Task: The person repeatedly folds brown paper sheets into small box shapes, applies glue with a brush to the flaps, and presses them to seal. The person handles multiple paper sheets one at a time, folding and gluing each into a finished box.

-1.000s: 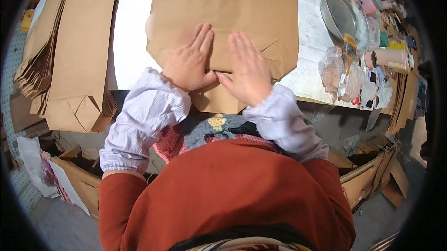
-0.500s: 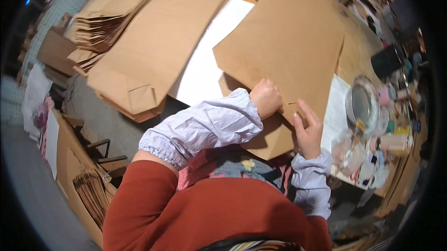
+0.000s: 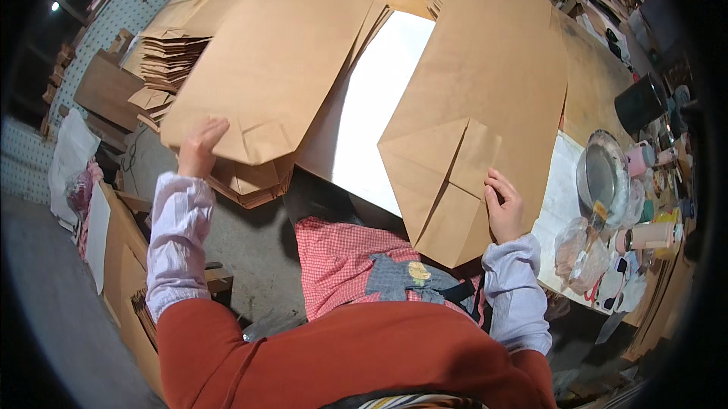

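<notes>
My left hand is at the near left edge of a brown paper bag. The fingers lie together over that edge and the thumb is hidden beneath. This flat bag is on top of a stack of similar bags, whose folded bottoms show below it. To the right, another flat brown paper bag lies with its bottom folded into a pointed shape with crossing flaps. My right hand rests at the right side of these flaps, its thumb and fingers curved and slightly apart, fingertips touching the paper.
A white sheet lies between the two bags. Farther left is a pile of folded bags. On the right are a metal basin, a brush, a dark canister, bottles and plastic bags. A pegboard wall stands behind.
My left hand has moved from the right bag's folded end to the left stack's top bag. The right bag's bottom flaps now lie exposed, and my right hand stays beside them.
</notes>
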